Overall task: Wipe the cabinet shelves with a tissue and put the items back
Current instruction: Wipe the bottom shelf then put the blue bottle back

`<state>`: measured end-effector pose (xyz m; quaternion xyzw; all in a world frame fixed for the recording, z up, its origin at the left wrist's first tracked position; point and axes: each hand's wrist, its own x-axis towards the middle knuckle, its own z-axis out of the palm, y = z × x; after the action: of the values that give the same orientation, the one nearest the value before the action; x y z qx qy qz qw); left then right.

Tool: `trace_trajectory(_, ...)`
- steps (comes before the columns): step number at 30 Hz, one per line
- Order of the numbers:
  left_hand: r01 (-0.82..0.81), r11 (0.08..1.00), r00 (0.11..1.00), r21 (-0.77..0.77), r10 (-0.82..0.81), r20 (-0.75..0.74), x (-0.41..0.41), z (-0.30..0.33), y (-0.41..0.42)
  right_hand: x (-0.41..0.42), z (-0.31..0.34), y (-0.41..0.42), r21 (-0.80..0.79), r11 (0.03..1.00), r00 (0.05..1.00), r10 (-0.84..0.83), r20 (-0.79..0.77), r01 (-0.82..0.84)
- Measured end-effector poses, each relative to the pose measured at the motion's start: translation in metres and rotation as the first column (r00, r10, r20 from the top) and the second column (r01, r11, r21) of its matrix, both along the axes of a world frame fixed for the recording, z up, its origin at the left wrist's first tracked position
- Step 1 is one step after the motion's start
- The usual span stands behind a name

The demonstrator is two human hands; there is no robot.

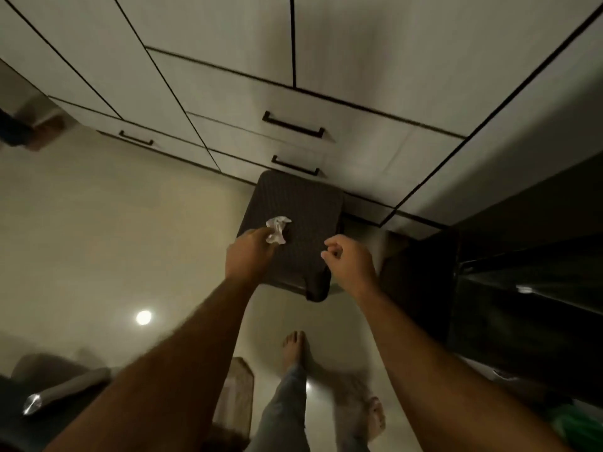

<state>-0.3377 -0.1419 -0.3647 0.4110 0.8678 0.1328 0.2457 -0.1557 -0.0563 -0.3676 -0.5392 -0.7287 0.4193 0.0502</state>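
Note:
My left hand (249,252) holds a crumpled white tissue (277,230) over the near left part of a dark brown stool (303,207). My right hand (349,261) hovers over the stool's near right corner with its fingers curled and nothing in them. The white cabinet (228,79) with closed doors and drawers with black handles (293,124) stands behind the stool. On the right a dark open cabinet section (528,256) shows, its inside too dark to make out.
The glossy pale floor (114,223) spreads to the left. My bare feet (295,349) stand just behind the stool. A wooden board-like object (236,393) lies near my legs, a grey roll with a foil end (65,391) at the lower left, something green (564,422) at the lower right.

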Motion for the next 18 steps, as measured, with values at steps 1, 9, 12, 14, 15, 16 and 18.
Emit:
trace_trajectory(1, -0.021, 1.0, 1.0, -0.003, 0.021, 0.021, -0.007, -0.012, 0.0, -0.01, -0.012, -0.001, -0.016, 1.0, 1.0, 0.006, 0.002, -0.005)
trace_trajectory(9, -0.132, 0.991, 0.986, 0.036, 0.127, 0.111, -0.058, -0.124, 0.035, -0.093, -0.126, 0.016, -0.09, 0.996, 1.0, -0.015, -0.009, 0.014)
trace_trajectory(12, -0.157, 0.987, 0.981, 0.044, 0.15, 0.126, -0.065, -0.155, 0.05, -0.113, -0.158, 0.024, -0.13, 0.99, 0.998, -0.056, -0.023, 0.053)
trace_trajectory(14, -0.17, 0.985, 0.979, 0.036, 0.164, 0.124, -0.066, -0.171, 0.057, -0.122, -0.175, 0.028, -0.154, 0.985, 0.996, -0.083, -0.037, 0.077)
trace_trajectory(15, -0.17, 0.985, 0.979, 0.034, 0.165, 0.123, -0.066, -0.178, 0.06, -0.124, -0.183, 0.029, -0.162, 0.983, 0.994, -0.096, -0.046, 0.088)
trace_trajectory(16, -0.172, 0.984, 0.978, 0.032, 0.167, 0.127, -0.065, -0.182, 0.063, -0.126, -0.189, 0.03, -0.176, 0.979, 0.992, -0.111, -0.059, 0.099)
trace_trajectory(18, -0.202, 0.979, 0.968, 0.025, 0.196, 0.159, -0.063, -0.191, 0.069, -0.125, -0.199, 0.03, -0.239, 0.963, 0.983, -0.15, -0.101, 0.123)
